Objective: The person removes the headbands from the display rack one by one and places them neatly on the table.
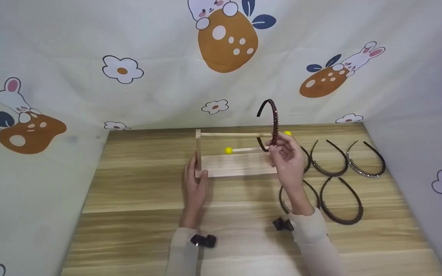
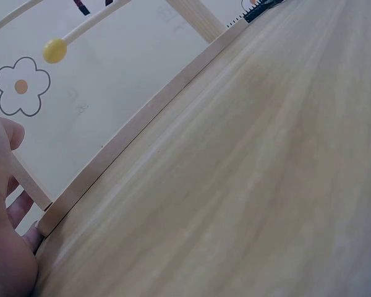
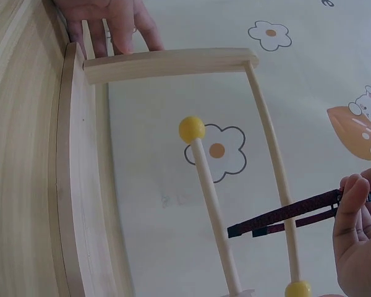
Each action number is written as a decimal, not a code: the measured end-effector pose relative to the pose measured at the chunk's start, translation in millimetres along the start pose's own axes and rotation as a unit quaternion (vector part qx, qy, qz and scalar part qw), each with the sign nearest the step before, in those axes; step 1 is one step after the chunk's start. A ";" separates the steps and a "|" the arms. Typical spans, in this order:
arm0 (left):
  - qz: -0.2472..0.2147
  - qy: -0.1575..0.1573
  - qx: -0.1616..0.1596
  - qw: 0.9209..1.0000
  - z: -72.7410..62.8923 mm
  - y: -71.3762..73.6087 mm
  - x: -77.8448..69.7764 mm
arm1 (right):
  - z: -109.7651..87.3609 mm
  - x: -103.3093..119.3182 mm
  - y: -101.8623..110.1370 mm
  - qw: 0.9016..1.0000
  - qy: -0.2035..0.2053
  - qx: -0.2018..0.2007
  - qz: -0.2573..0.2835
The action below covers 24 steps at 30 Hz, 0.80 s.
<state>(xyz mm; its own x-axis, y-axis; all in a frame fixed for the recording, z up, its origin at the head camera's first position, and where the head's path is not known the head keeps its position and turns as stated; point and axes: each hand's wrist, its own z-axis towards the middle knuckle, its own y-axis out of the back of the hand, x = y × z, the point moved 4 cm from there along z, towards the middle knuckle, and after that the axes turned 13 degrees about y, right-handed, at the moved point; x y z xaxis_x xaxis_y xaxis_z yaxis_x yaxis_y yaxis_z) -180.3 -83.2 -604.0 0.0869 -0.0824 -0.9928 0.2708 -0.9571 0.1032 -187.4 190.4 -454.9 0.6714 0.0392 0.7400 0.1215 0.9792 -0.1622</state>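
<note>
My left hand (image 1: 195, 189) grips the left end of a wooden rack (image 1: 238, 165), its thumb in front and its fingers around the upright post (image 3: 173, 64). The rack has a long base and two horizontal rods, with yellow balls (image 1: 228, 150) on rod ends. Up at the rack's right side, my right hand (image 1: 291, 163) pinches a dark, toothed headband (image 1: 275, 120) between thumb and fingers. Its two ends point toward the rods; in the right wrist view they cross the longer rod (image 3: 273, 145). Whether that rod runs inside the loop I cannot tell.
Several dark headbands lie on the wooden table (image 1: 136, 191) to the right, including a glittery one (image 1: 370, 175) and a plain one (image 1: 343, 221). My right forearm partly covers some. A printed cloth (image 1: 159, 99) hangs behind and along both sides.
</note>
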 end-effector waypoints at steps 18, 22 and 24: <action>0.012 -0.022 -0.003 1.000 1.0 1.8 -0.8 | 4.6 1.9 12.1 1.000 -0.003 -0.012 0.006; 0.013 -0.027 -0.007 1.000 1.2 2.6 0.0 | 5.6 1.9 15.1 1.000 0.000 -0.013 -0.002; 0.013 -0.027 -0.009 0.999 0.9 2.8 0.0 | 6.1 1.8 17.2 1.000 0.001 -0.016 -0.006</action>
<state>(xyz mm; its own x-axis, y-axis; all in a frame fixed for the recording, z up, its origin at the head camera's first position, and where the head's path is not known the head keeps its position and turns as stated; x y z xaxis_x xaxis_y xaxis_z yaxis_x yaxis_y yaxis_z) -180.5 -86.1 -603.8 0.0415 -0.1228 -0.9916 0.2864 -0.9493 0.1296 -188.6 208.5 -452.4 0.6718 0.0262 0.7403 0.1529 0.9729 -0.1733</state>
